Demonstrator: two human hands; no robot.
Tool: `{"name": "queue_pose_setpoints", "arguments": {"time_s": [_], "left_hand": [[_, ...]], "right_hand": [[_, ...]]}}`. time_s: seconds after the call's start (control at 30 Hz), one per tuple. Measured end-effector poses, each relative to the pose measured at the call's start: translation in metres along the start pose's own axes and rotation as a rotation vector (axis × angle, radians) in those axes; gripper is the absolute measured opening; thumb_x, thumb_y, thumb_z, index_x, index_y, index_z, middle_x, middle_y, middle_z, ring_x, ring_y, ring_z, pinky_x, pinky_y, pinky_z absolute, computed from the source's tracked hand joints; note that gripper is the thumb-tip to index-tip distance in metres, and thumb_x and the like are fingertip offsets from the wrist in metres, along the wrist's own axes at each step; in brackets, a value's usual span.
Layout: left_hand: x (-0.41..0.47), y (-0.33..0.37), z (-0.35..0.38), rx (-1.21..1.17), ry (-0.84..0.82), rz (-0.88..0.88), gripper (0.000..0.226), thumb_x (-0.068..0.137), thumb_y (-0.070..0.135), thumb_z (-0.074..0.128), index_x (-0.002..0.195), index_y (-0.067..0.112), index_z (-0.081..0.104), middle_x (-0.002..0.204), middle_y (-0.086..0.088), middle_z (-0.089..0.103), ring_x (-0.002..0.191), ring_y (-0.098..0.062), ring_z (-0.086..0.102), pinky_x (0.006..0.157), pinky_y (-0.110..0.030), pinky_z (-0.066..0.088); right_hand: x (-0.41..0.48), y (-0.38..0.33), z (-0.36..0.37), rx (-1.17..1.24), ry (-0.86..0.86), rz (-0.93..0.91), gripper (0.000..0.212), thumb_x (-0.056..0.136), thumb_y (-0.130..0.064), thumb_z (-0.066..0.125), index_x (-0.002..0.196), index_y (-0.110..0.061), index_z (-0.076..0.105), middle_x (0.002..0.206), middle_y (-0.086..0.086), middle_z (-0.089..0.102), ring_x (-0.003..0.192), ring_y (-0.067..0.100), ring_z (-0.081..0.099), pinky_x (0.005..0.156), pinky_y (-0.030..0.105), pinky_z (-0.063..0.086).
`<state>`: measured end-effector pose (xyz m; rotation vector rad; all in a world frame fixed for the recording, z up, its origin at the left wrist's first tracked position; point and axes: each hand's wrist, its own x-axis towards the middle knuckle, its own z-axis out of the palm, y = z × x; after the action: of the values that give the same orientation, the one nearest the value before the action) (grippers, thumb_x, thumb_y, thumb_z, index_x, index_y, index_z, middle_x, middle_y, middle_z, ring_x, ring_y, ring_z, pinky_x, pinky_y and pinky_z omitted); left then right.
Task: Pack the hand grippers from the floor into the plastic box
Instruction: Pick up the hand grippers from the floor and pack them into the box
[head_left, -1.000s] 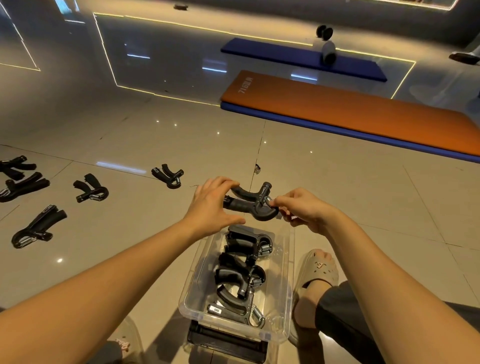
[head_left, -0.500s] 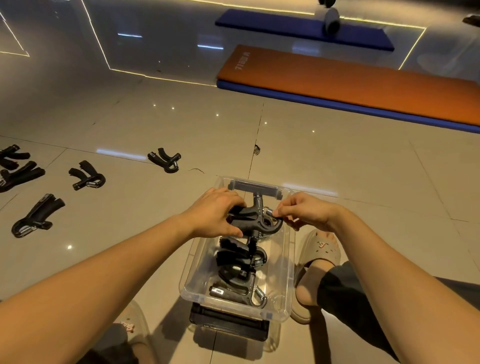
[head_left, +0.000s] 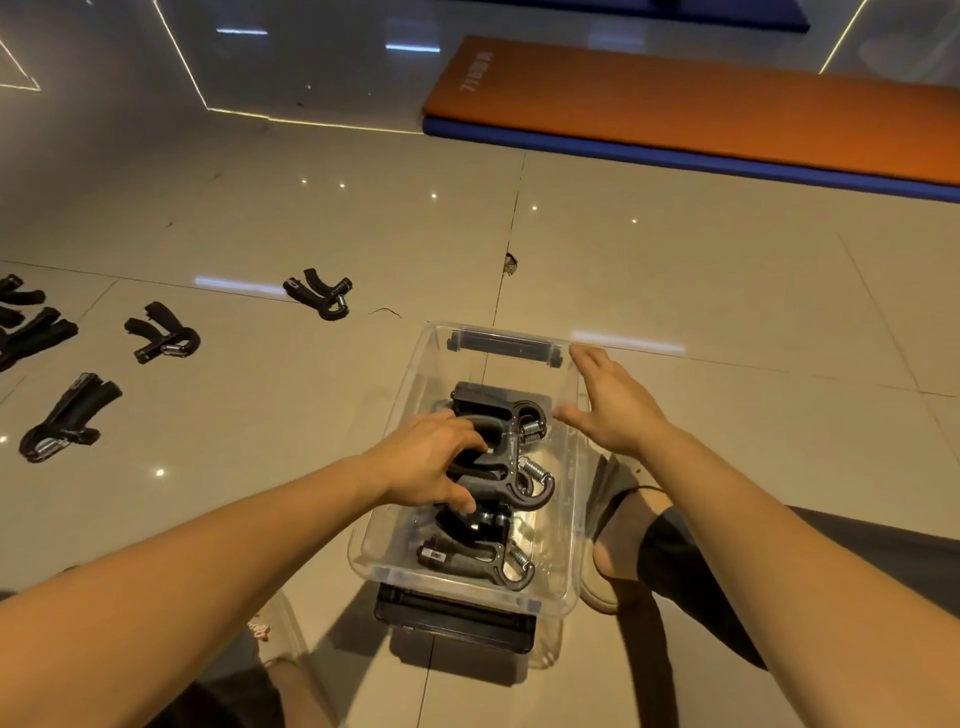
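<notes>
clear plastic lets us see the whole job: the box (head_left: 571, 493) sits on the tiled floor (head_left: 701, 312) right in front of us, with several grippers lying in a row inside it. our left hand (head_left: 423, 462) reaches down into the box, fingers curled over the handles of the gripper (head_left: 509, 480) in the middle of the row, which lies partly across its neighbours. our right hand (head_left: 613, 410) holds nothing; it hovers flat and spread just over the right rim. the step, as we judge it, is seating this gripper. we want to press it down until it nests flat, spring end toward the right wall like the others. only then do we let go, drawing the fingers straight up so they do not drag a handle along. the right hand can drop onto the rim to steady the box if it slides. there is room at the far end, and several loose grippers (head_left: 163, 335) lie out on the floor to our left, so tidy nesting now saves space for them.
</notes>
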<state>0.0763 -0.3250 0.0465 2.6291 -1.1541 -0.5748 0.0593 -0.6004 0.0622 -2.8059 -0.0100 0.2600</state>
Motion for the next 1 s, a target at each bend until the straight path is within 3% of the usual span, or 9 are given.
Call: {"name": "queue_pose_setpoints", "arguments": {"time_s": [0.23, 0.37, 0.6, 0.8, 1.0], "left_hand": [[-0.005, 0.016, 0.039, 0.054, -0.251, -0.075, 0.066, 0.067, 0.052, 0.087, 0.123, 0.023, 0.065, 0.113, 0.005, 0.064, 0.108, -0.017, 0.053, 0.094, -0.037, 0.049], [-0.005, 0.017, 0.057, 0.168, -0.295, -0.080, 0.052, 0.070, 0.051, 0.084, 0.111, 0.025, 0.067, 0.116, 0.007, 0.063, 0.108, -0.017, 0.051, 0.095, -0.038, 0.047], [-0.001, 0.015, 0.071, 0.142, -0.312, -0.049, 0.062, 0.072, 0.046, 0.085, 0.126, 0.021, 0.064, 0.129, 0.002, 0.057, 0.118, -0.021, 0.047, 0.103, -0.037, 0.041], [0.000, 0.018, 0.072, 0.074, -0.377, -0.097, 0.048, 0.074, 0.031, 0.085, 0.118, 0.023, 0.067, 0.111, 0.001, 0.069, 0.107, -0.023, 0.062, 0.091, -0.035, 0.050], [0.001, 0.021, 0.068, 0.050, -0.423, -0.154, 0.044, 0.073, 0.031, 0.086, 0.113, 0.022, 0.069, 0.105, 0.001, 0.072, 0.102, -0.023, 0.066, 0.088, -0.035, 0.052]], "right_hand": [[-0.004, 0.003, 0.020, 0.074, 0.053, -0.012, 0.086, 0.097, -0.044, 0.060, 0.161, -0.015, 0.010, 0.169, 0.000, 0.003, 0.152, 0.024, 0.022, 0.119, 0.040, 0.030], [-0.003, 0.004, 0.023, 0.107, 0.074, -0.016, 0.085, 0.097, -0.042, 0.060, 0.161, -0.015, 0.011, 0.169, -0.001, 0.004, 0.151, 0.022, 0.024, 0.119, 0.039, 0.031], [-0.002, 0.005, 0.025, 0.124, 0.094, -0.013, 0.081, 0.098, -0.041, 0.059, 0.160, -0.015, 0.014, 0.169, -0.004, 0.003, 0.150, 0.021, 0.026, 0.118, 0.040, 0.034], [-0.002, 0.006, 0.026, 0.112, 0.106, -0.014, 0.081, 0.098, -0.044, 0.059, 0.160, -0.016, 0.015, 0.169, -0.004, 0.005, 0.150, 0.021, 0.027, 0.117, 0.040, 0.035], [-0.004, 0.003, 0.028, 0.094, 0.130, 0.071, 0.081, 0.099, -0.042, 0.057, 0.160, -0.012, 0.012, 0.168, 0.005, 0.011, 0.148, 0.027, 0.030, 0.112, 0.043, 0.038]]}}
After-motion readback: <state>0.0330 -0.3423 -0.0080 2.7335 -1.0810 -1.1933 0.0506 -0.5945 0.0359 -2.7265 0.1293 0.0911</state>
